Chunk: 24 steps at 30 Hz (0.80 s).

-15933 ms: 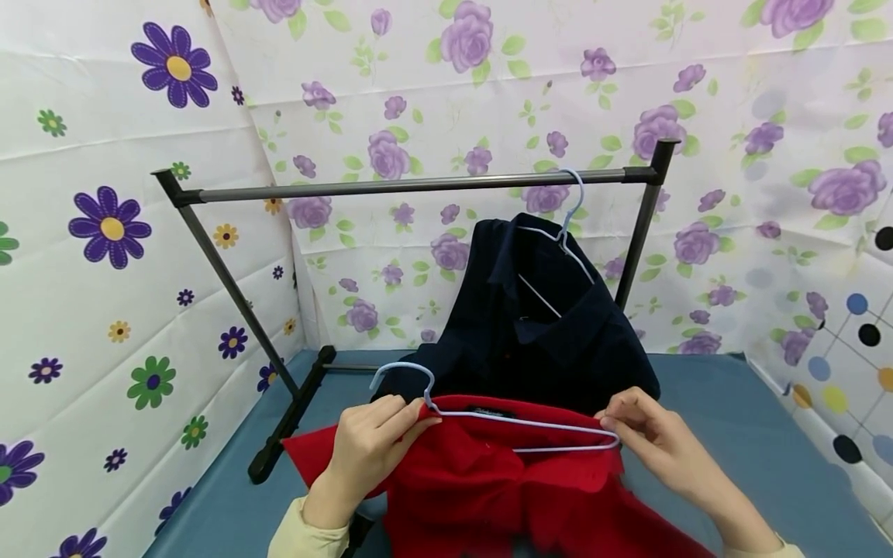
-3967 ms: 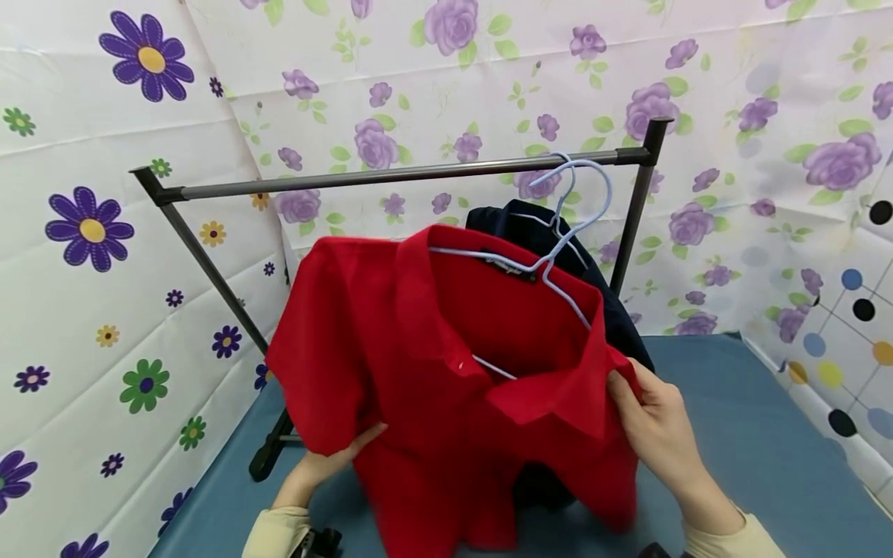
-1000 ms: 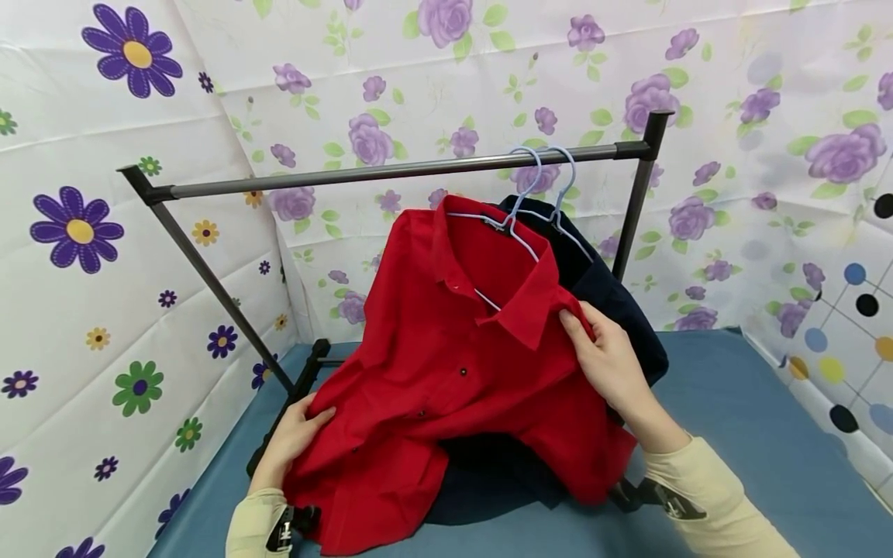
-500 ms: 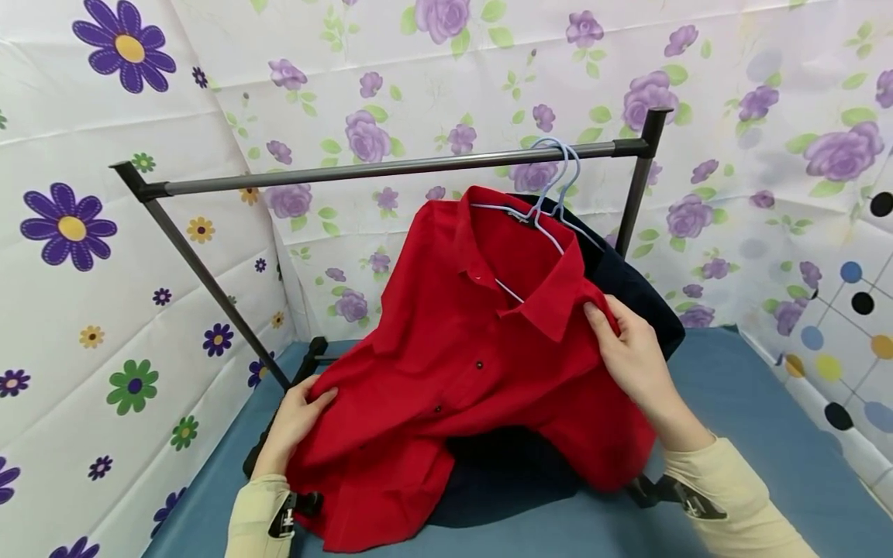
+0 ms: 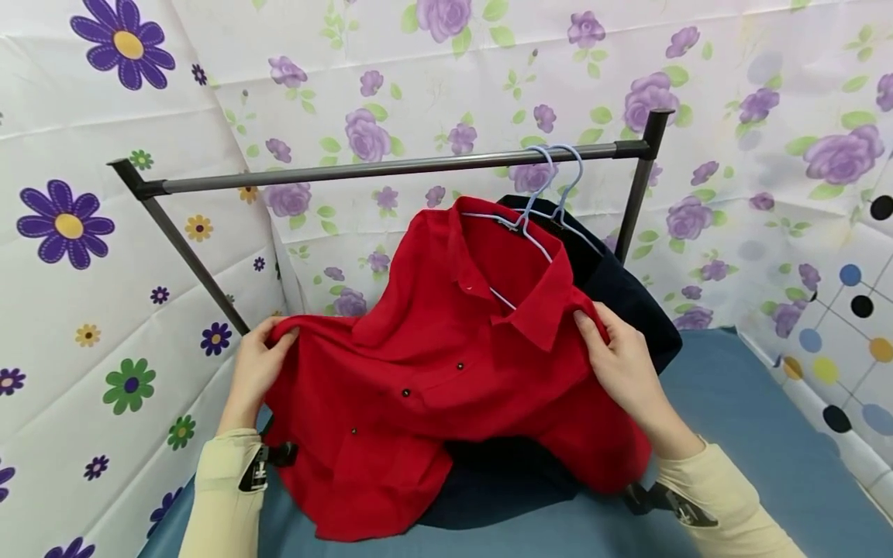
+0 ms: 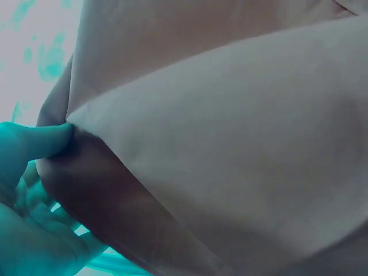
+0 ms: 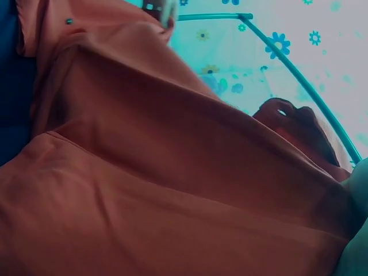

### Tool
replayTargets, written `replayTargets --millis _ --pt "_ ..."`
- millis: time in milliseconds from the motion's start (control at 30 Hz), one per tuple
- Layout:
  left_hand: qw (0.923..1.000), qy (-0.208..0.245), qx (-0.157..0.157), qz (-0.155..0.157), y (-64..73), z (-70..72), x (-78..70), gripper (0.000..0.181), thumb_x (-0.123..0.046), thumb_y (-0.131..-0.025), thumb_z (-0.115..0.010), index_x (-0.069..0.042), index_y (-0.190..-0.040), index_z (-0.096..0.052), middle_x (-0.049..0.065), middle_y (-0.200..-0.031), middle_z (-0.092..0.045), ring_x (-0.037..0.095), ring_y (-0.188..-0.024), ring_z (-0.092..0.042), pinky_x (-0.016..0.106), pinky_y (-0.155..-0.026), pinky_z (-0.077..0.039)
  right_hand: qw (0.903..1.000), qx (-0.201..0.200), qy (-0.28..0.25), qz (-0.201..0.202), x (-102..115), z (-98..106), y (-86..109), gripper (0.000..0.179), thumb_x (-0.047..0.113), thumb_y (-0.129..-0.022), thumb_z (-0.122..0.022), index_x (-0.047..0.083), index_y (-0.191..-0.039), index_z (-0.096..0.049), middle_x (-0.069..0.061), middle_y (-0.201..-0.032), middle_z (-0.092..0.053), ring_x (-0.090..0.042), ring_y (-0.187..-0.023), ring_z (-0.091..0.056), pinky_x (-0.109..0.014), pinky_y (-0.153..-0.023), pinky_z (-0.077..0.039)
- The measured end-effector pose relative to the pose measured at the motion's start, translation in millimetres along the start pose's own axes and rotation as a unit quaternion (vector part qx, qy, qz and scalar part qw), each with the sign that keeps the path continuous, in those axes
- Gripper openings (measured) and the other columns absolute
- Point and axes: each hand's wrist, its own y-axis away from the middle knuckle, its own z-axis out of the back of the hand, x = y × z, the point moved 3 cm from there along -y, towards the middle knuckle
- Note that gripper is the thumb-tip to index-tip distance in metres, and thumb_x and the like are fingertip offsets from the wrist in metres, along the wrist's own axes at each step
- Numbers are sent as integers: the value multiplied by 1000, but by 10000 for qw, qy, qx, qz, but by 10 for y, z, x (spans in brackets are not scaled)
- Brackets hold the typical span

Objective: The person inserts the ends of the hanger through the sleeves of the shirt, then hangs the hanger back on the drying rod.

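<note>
A red button-up shirt (image 5: 432,364) hangs by a light blue hanger (image 5: 543,178) hooked over the rack's rail. My left hand (image 5: 254,368) pinches the shirt's cloth at the left side and draws it out; in the left wrist view the thumb of this hand (image 6: 34,201) presses on a fold of the cloth. My right hand (image 5: 624,360) grips the shirt at the shoulder by the collar, thumb on top and fingers mostly hidden behind. In the right wrist view only a piece of the right hand (image 7: 357,213) shows beside the stretched cloth.
Behind the red shirt a navy shirt (image 5: 631,302) hangs on a second light blue hanger (image 5: 575,174). The dark metal rack's rail (image 5: 349,170) runs across the middle. A blue cloth (image 5: 753,418) covers the surface below, with flower-patterned sheets (image 5: 391,85) behind and at the sides.
Earlier the hanger and red shirt were held in front of the rack; the hanger now hangs on the rail. In the last half second my left hand rose up and left, lifting the shirt's side.
</note>
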Motion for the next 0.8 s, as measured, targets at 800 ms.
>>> replayTargets --millis 800 --pt "9924 -637 987 364 -179 -1035 462 30 -12 -100 -59 2 -126 -61 28 -120 -64 43 -107 -60 53 -93 -45 9998 103 176 15 63 9 64 30 38 -104 -56 20 -127 -66 -3 -102 -72 -17 -80 -60 -27 -68 -47"
